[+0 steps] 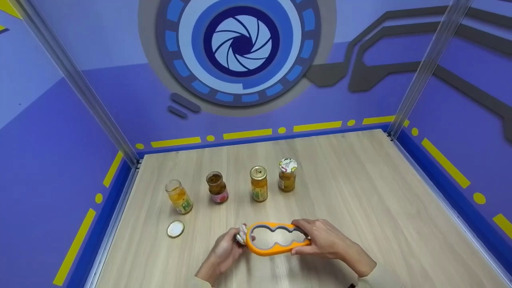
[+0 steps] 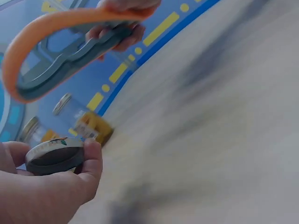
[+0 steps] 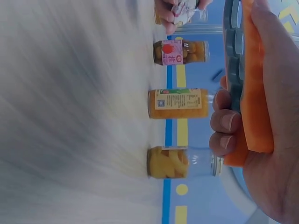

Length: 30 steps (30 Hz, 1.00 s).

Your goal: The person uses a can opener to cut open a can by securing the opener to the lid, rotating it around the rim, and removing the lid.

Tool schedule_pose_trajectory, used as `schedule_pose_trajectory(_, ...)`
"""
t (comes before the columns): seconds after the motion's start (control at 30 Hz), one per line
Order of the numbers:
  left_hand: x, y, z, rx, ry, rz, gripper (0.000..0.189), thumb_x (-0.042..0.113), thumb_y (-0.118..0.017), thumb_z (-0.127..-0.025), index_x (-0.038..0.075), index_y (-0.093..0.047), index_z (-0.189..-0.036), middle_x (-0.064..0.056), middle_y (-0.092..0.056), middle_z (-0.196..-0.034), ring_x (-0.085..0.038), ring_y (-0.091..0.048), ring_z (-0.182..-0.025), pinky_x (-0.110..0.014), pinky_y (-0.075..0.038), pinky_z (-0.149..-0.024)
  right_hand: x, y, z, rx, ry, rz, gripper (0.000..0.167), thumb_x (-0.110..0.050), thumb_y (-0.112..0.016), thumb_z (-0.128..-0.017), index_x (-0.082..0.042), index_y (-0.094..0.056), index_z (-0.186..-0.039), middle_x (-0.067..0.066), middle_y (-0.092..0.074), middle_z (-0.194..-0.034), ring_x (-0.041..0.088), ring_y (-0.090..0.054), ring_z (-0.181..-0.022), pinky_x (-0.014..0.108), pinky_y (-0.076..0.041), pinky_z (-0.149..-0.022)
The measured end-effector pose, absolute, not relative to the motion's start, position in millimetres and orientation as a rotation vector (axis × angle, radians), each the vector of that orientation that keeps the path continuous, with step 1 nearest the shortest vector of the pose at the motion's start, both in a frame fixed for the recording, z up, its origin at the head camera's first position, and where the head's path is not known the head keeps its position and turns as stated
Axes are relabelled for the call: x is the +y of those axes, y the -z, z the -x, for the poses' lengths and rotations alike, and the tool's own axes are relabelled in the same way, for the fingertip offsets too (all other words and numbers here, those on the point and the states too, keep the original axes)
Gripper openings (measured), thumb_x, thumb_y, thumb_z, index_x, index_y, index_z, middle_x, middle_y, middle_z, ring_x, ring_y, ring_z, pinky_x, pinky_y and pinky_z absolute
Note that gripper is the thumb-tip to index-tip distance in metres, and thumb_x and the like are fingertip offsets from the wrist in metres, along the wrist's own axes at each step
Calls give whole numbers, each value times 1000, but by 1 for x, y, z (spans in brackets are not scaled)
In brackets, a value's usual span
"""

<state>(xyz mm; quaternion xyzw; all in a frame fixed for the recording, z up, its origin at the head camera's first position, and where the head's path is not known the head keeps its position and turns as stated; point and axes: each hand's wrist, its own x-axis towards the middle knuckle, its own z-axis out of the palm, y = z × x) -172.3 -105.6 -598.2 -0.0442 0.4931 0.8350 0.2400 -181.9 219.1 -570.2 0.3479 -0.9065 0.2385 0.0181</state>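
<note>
My left hand [image 1: 227, 250] pinches a jar lid [image 2: 53, 148] between thumb and fingers; its rim is pale with a small printed pattern and its underside looks dark. My right hand [image 1: 326, 238] grips one end of an orange jar opener [image 1: 266, 253] with a grey, scalloped inner edge. The opener's rounded far end reaches close to the lid in the head view; whether they touch I cannot tell. In the right wrist view, the fingers [image 3: 226, 122] of my right hand curl round the opener's handle.
Behind my hands stand a lidless jar [image 1: 180, 199] of orange contents, a lidless jar [image 1: 218, 190] with a pink label, a gold-lidded jar [image 1: 259, 187] and a jar [image 1: 287, 181] with a patterned lid. A loose lid [image 1: 175, 229] lies on the wooden table [image 1: 360, 180] at left. Blue walls surround it.
</note>
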Motion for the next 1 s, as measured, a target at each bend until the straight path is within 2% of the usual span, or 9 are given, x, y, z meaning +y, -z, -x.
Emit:
schedule_pose_trajectory(0.13, -130, 589, 189, 1537, -2220, 112, 55, 23, -34, -113, -16, -24, -151, -23, -52, -133, -21, -57, -112, -36, -49, -97, 222, 572, 182, -2816, -759, -1064, 69, -69, -73, -83, -14, -63, -124, -10, -55, -81, 2, -44, -65, 20, -39, -57)
schedule_pose_trajectory(0.27, -145, 582, 206, 1806, -2139, 166, 50, 28, -46, -112, -12, -37, -141, -18, -56, -119, -22, -57, -106, -37, -50, -95, 222, 572, 182, -2839, -776, -1043, 70, -70, -72, -83, -14, -64, -124, -6, -58, -80, 2, -44, -64, 21, -40, -57)
schedule_pose_trajectory(0.4, -153, 579, 219, 2112, -2020, 236, 60, 27, -62, -105, -11, -40, -146, -23, -55, -130, -28, -59, -112, -41, -53, -99, 222, 572, 183, -2872, -779, -1025, 72, -73, -69, -84, -15, -64, -125, -7, -58, -81, 2, -45, -65, 21, -40, -57)
schedule_pose_trajectory(0.5, -156, 580, 226, 2372, -1862, 279, 65, 26, -71, -99, -8, -45, -147, -25, -54, -136, -33, -58, -118, -42, -55, -95, 222, 574, 183, -2889, -784, -1017, 74, -74, -68, -84, -14, -64, -126, -10, -56, -81, 3, -45, -65, 21, -41, -58)
schedule_pose_trajectory(0.63, -154, 586, 234, 2716, -1541, 315, 61, 25, -80, -92, -4, -56, -139, -23, -57, -127, -36, -57, -114, -48, -52, -95, 223, 574, 183, -2871, -766, -1009, 72, -71, -72, -83, -13, -65, -125, -13, -54, -82, 3, -46, -67, 22, -42, -60)
schedule_pose_trajectory(0.77, -149, 596, 240, 2926, -1259, 300, 63, 27, -86, -86, -4, -61, -135, -22, -57, -121, -37, -59, -112, -54, -48, -100, 224, 575, 183, -2862, -749, -983, 71, -71, -73, -82, -14, -65, -123, -11, -54, -80, 3, -46, -67, 21, -41, -59)
schedule_pose_trajectory(1.0, -144, 612, 244, 3111, -856, 217, 66, 38, -88, -82, 1, -65, -132, -19, -59, -120, -36, -56, -112, -53, -51, -91, 225, 578, 184, -2926, -778, -954, 76, -76, -68, -82, -13, -65, -124, -6, -59, -80, 3, -46, -66, 22, -41, -58)
